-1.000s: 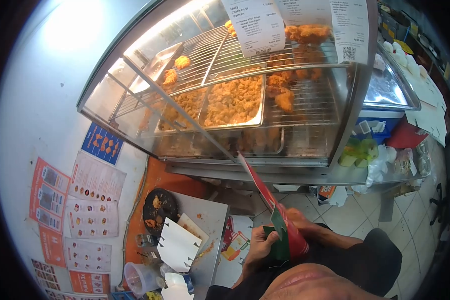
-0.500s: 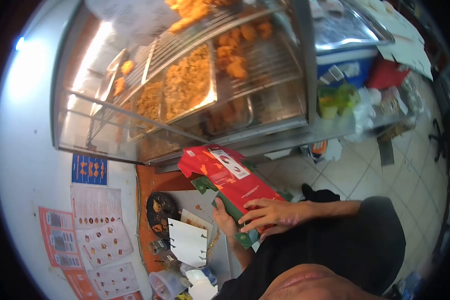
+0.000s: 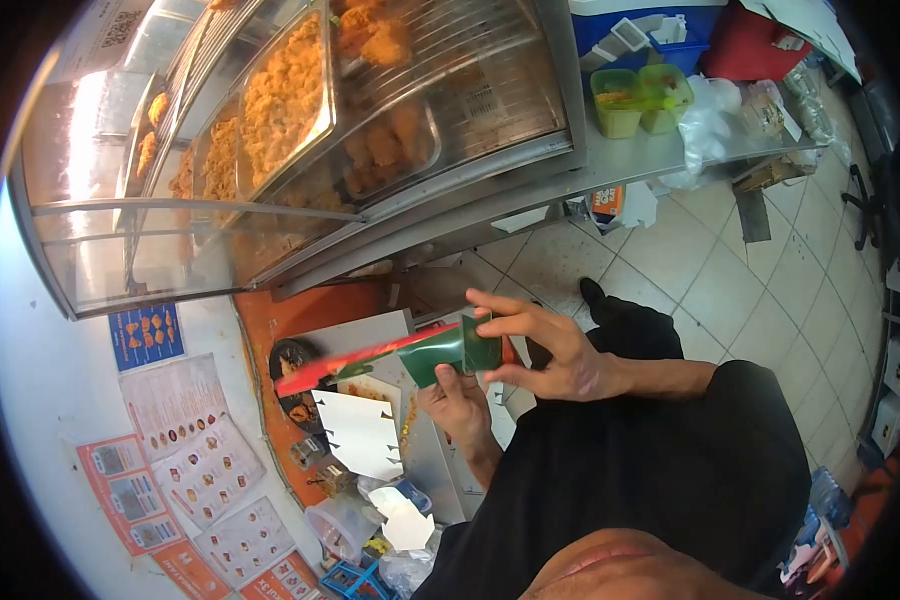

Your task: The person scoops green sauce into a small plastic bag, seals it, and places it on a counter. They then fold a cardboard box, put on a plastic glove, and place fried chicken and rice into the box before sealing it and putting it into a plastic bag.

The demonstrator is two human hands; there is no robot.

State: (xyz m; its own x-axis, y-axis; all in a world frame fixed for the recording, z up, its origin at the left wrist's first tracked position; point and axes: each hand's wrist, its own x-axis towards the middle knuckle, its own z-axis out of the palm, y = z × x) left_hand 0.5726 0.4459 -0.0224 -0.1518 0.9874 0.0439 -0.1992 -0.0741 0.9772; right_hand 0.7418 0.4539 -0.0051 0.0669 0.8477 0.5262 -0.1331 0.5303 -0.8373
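A red and green cardboard food box (image 3: 432, 355) is held edge-on in front of me, its long red panel pointing left and its green flaps folded out near my fingers. My left hand (image 3: 455, 402) is closed on its green lower side, thumb pressed against the card. At the box's right end, my right hand (image 3: 562, 352) curves around a green end flap (image 3: 481, 345), fingers along the top and thumb underneath. The box's inside is hidden from view.
Ahead stands a glass heated cabinet (image 3: 200, 215) with trays of fried food (image 3: 288, 95). Below it, a dark pan (image 3: 292, 355) and a white cut card (image 3: 358, 435) lie at the left. Green tubs (image 3: 617, 103) sit on the steel counter (image 3: 610, 165) at the right.
The box has turned from showing its printed red face to edge-on. My right hand has lifted off that face to the end flap. The view has shifted, with the cabinet now farther left.
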